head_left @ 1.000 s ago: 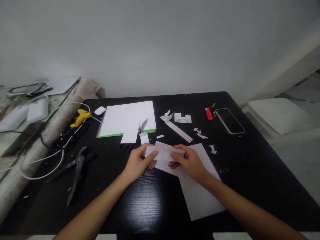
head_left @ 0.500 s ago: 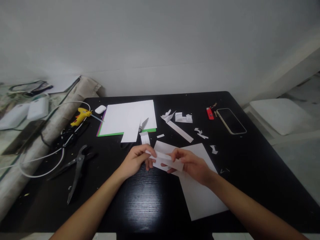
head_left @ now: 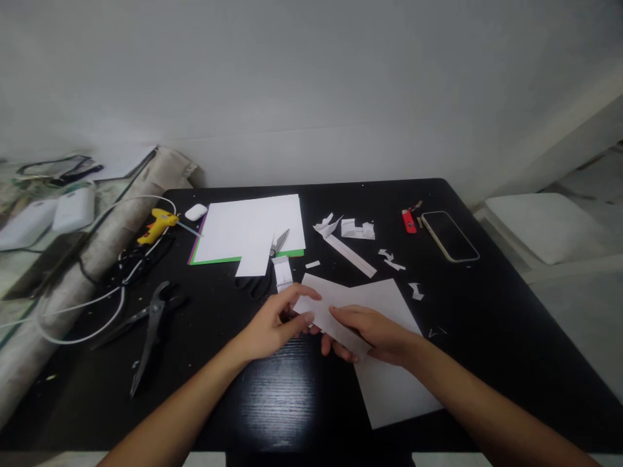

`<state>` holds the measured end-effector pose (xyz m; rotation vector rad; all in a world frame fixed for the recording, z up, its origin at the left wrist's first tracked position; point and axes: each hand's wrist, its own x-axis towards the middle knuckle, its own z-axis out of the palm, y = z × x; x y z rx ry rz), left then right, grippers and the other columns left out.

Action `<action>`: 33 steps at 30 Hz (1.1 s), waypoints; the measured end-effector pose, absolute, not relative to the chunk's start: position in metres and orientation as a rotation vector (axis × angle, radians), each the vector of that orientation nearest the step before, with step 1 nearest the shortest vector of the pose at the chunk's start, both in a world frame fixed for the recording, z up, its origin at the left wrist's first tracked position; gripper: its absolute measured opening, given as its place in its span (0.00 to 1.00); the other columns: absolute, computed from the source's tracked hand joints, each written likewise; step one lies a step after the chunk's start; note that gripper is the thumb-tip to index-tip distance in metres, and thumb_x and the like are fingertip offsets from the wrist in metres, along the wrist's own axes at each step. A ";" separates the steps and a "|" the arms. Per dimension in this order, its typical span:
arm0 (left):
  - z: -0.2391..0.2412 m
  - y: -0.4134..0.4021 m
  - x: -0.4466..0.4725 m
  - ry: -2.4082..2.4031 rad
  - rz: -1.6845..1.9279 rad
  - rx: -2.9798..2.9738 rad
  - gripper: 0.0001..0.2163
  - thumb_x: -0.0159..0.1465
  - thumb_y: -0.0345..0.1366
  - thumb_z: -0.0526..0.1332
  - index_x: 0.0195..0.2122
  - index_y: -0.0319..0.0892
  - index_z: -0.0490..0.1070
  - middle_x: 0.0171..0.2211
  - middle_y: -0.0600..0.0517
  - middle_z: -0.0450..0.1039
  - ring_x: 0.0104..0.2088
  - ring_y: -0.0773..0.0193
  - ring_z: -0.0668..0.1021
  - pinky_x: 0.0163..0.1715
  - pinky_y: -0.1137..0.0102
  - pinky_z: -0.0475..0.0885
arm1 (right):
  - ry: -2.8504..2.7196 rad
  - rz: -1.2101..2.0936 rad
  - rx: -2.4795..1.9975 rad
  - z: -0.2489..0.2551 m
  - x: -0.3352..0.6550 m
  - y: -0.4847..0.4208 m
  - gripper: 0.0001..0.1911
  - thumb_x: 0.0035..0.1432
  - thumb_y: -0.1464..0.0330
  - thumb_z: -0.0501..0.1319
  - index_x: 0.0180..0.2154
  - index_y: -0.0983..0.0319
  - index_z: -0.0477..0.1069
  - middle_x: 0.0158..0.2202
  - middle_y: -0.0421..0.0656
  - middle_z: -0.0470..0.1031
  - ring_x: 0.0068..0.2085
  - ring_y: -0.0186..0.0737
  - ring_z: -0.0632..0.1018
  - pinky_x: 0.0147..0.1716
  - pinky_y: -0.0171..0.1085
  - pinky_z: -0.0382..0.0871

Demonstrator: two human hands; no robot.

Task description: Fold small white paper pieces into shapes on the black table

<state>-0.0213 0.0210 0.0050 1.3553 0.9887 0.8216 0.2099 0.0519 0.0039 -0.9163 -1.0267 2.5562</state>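
Gripping a white paper strip from both ends, the two hands meet over the middle of the bench. The left hand has a nearly closed grip on the strip's left end, index finger and thumb lying near each other. The right hand lays its thumb on top, fingers curled beneath, its grip closed about the strip too. Below the right forearm lies a large paper sheet. Beyond the left hand, a folded paper piece sits beside scissors, partly covered by a paper rectangle. Pliers and a yellow glue gun rest to the left; a red lighter and a smartphone lie far right.
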 end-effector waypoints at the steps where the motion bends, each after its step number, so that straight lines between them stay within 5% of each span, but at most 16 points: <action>1: 0.004 0.020 -0.019 1.007 0.847 1.323 0.13 0.70 0.37 0.63 0.55 0.43 0.68 0.31 0.53 0.76 0.28 0.68 0.77 0.29 0.74 0.73 | -1.016 2.540 -0.915 0.006 0.209 0.052 0.27 0.67 0.50 0.61 0.38 0.69 0.80 0.31 0.48 0.81 0.21 0.29 0.71 0.19 0.29 0.61; 10: 0.000 0.015 0.001 1.034 1.001 1.068 0.37 0.61 0.35 0.73 0.66 0.50 0.53 0.41 0.52 0.77 0.29 0.67 0.79 0.29 0.73 0.75 | -1.119 2.450 -0.920 0.008 0.206 0.049 0.30 0.69 0.48 0.58 0.34 0.68 0.81 0.23 0.42 0.74 0.22 0.30 0.69 0.24 0.32 0.61; 16: 0.006 0.012 0.005 0.991 1.057 1.053 0.35 0.58 0.29 0.72 0.63 0.49 0.58 0.39 0.55 0.75 0.23 0.72 0.77 0.26 0.73 0.76 | -1.220 2.426 -0.811 0.001 0.204 0.045 0.22 0.65 0.52 0.65 0.41 0.66 0.81 0.38 0.47 0.81 0.35 0.38 0.80 0.33 0.35 0.72; 22: 0.005 0.009 0.006 0.961 1.028 0.999 0.39 0.55 0.26 0.72 0.65 0.49 0.57 0.37 0.54 0.78 0.22 0.70 0.77 0.22 0.74 0.76 | -1.292 2.416 -0.860 0.002 0.205 0.043 0.20 0.65 0.53 0.67 0.43 0.64 0.82 0.36 0.45 0.82 0.34 0.37 0.80 0.40 0.39 0.73; 26: 0.003 0.009 0.004 0.958 1.032 1.021 0.39 0.57 0.30 0.73 0.67 0.48 0.55 0.37 0.52 0.80 0.20 0.71 0.75 0.21 0.73 0.74 | -1.304 2.420 -0.839 0.003 0.204 0.043 0.20 0.65 0.54 0.66 0.43 0.65 0.82 0.37 0.46 0.83 0.34 0.38 0.81 0.40 0.39 0.74; 33: 0.007 0.017 -0.003 0.975 1.144 1.027 0.26 0.64 0.40 0.69 0.60 0.42 0.62 0.34 0.52 0.77 0.31 0.65 0.79 0.34 0.70 0.75 | -1.173 2.371 -0.865 0.002 0.202 0.043 0.20 0.65 0.54 0.67 0.46 0.65 0.78 0.42 0.48 0.83 0.37 0.39 0.84 0.38 0.37 0.77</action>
